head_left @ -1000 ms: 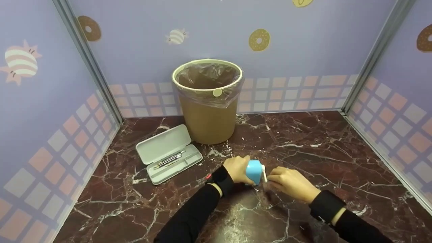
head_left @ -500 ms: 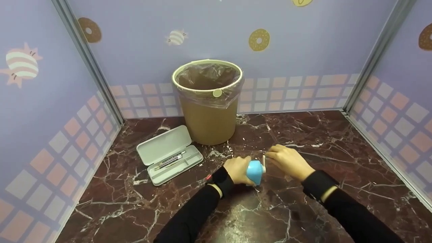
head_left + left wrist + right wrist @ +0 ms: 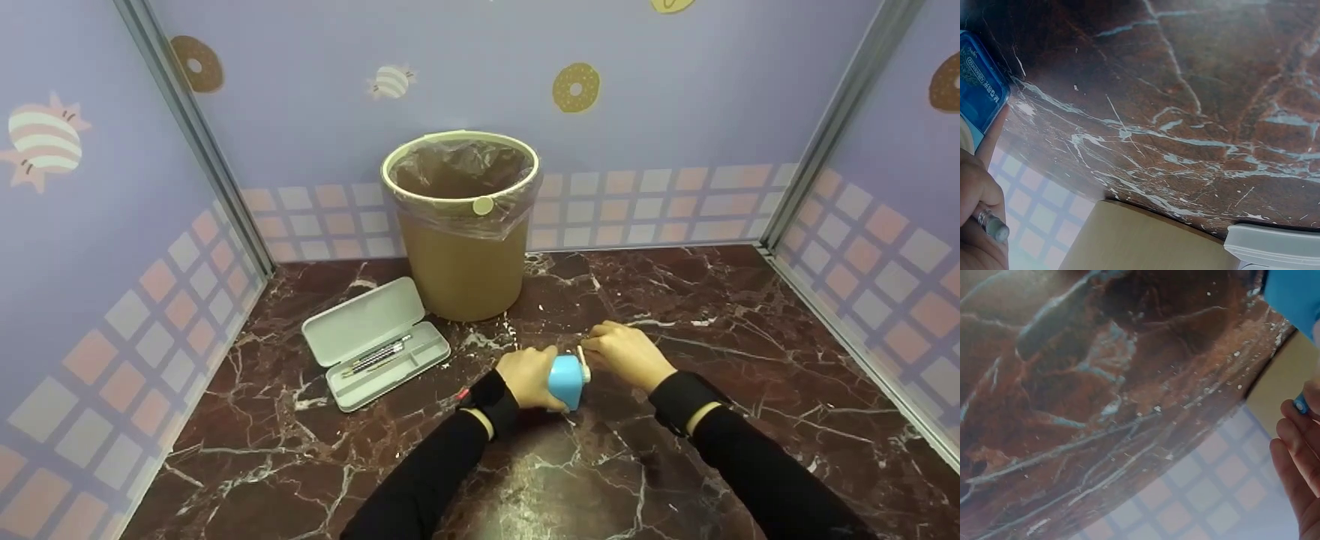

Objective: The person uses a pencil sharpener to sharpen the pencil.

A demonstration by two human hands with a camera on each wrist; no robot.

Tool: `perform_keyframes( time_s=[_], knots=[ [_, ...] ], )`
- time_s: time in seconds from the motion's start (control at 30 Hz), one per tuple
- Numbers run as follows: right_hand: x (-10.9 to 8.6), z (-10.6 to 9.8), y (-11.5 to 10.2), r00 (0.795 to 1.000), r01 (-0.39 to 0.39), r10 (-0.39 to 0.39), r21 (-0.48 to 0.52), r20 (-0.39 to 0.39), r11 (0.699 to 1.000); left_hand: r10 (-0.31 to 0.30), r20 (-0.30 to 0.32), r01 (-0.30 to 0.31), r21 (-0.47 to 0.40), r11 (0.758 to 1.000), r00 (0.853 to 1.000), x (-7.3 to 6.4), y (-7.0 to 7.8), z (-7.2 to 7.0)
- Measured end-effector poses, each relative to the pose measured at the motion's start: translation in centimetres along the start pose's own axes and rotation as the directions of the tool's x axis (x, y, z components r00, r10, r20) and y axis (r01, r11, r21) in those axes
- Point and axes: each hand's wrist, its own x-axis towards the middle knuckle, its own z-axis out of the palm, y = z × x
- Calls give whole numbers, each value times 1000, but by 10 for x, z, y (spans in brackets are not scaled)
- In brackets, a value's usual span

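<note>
Big tan round bin (image 3: 465, 262), clear plastic liner, upper middle of head view. Open pale-grey pencil case (image 3: 364, 321) left of centre, few silvery pencils (image 3: 376, 357) inside. Right hand (image 3: 624, 354) pinching white crank arm (image 3: 583, 360) by tiny blue knob (image 3: 1300, 404). Left hand (image 3: 527, 379) wrapped snug round boxy blue sharpener (image 3: 565, 382), lower middle. Silver pencil end (image 3: 995, 228) pokes out by left fingers, lower left of left wrist view.

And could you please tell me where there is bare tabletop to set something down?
Free: tabletop between right hand and right wall, and between left sleeve and left wall. Crowded: around the sharpener, bin and pencil case.
</note>
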Motion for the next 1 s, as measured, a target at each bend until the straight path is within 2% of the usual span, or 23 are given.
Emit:
perform_keyframes(
  time_s=[0.13, 0.3, 0.5, 1.0],
  knots=[
    [-4, 10, -1, 999, 5, -5, -5, 44, 1000, 2, -14, -2, -4, 1000, 1000, -1, 1, 2],
    [-13, 16, -6, 994, -29, 28, 6, 103, 1000, 0, -9, 0, -11, 1000, 1000, -1, 2, 1],
    [-23, 19, -9, 988, -60, 50, 68, 146, 996, -8, 13, 9, -22, 1000, 1000, -1, 3, -3],
    [-38, 11, -15, 978, -29, -14, 201, 209, 979, -34, 21, 34, -18, 999, 999, 0, 2, 0]
  ],
)
